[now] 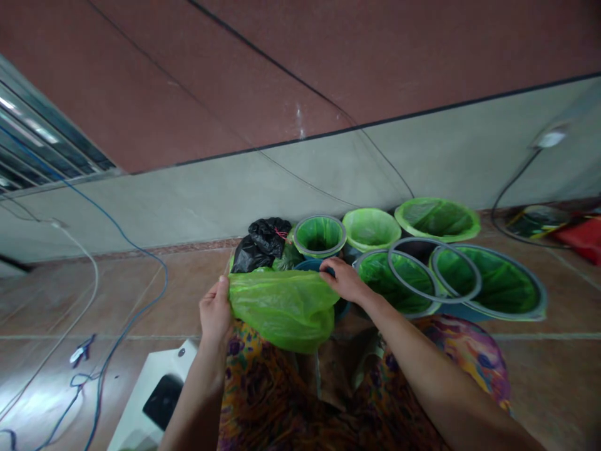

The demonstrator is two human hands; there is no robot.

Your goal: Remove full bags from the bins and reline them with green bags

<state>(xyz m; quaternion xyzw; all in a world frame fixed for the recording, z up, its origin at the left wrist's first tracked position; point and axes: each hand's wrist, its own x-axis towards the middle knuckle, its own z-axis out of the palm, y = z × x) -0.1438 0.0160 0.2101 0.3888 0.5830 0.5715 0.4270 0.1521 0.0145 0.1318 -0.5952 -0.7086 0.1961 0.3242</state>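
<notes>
My left hand (216, 313) and my right hand (345, 280) each pinch an edge of a thin green plastic bag (282, 307), stretched between them over a blue bin (312, 266) in front of my lap. The bag hangs down over the bin's near side and hides most of it. My right hand's fingers rest on the bin's rim. A patterned skirt covers my knees below.
Several bins lined with green bags (320, 236) stand in a cluster by the wall, with a loose grey ring (434, 269) lying across two of them. A black bag (260, 245) lies at left. Cables (117, 326) and a white device (154, 391) lie on the tiled floor.
</notes>
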